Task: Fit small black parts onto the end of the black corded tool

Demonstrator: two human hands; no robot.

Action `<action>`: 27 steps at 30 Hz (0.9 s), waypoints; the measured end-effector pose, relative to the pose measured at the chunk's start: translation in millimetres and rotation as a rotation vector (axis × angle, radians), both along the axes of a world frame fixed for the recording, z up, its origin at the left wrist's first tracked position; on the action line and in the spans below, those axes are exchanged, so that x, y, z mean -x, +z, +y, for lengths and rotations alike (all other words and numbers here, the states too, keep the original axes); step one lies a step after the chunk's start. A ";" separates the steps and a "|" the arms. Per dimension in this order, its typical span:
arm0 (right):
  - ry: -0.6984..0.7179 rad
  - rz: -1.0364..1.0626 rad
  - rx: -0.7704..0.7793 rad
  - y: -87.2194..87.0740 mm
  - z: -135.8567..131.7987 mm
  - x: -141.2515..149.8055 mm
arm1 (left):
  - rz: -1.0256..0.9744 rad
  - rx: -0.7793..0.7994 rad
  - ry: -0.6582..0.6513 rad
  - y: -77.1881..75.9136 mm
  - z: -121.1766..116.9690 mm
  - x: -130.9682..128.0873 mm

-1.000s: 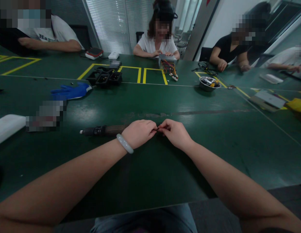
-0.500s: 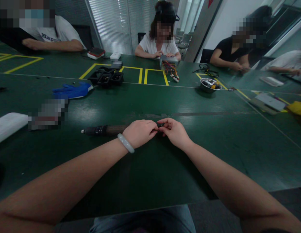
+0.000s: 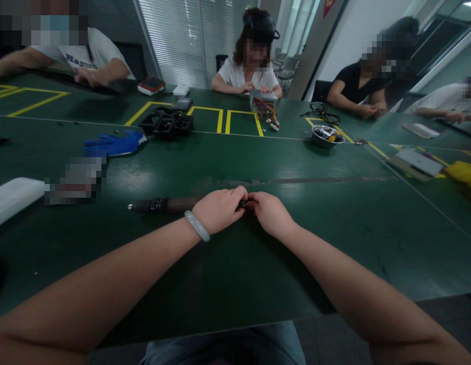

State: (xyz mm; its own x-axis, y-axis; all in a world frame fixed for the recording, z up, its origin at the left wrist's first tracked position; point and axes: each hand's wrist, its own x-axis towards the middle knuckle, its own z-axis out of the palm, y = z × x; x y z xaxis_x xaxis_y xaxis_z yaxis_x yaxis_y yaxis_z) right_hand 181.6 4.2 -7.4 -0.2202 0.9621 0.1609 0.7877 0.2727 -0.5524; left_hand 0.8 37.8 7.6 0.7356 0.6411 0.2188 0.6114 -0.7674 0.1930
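A dark electric screwdriver (image 3: pixel 174 205) lies on the green table, its metal tip pointing left. My left hand (image 3: pixel 220 207), with a pale bangle at the wrist, is closed over the tool's rear part and hides it. At that rear end the fingers of my right hand (image 3: pixel 268 210) are pinched together, touching the left fingertips. Between the two hands shows a small dark piece with a brassy glint (image 3: pixel 243 204); what exactly it is, I cannot make out.
To the left lie a blue glove (image 3: pixel 114 143) and a white case (image 3: pixel 17 197). Farther back are black open-topped parts (image 3: pixel 167 121), a grey box with coloured wires (image 3: pixel 264 101) and a metal bowl (image 3: pixel 327 138) of small items. Several people sit around the table.
My right hand has turned, its fingers curling in closer against the left fingertips. The left thumb and fingers have shifted slightly. At the far left, a person's arms have moved apart over a dark flat object.
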 end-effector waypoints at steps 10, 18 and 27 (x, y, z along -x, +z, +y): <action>-0.049 -0.093 -0.023 -0.9 -2.3 3.7 | -0.164 -0.245 -0.038 15.3 -19.8 -4.1; -0.308 -0.157 0.114 7.0 18.9 -69.8 | 0.023 -0.035 -0.692 9.6 -29.2 0.9; -1.084 -0.348 0.279 23.2 -67.5 -280.8 | 0.043 0.177 -0.596 5.5 -21.3 0.4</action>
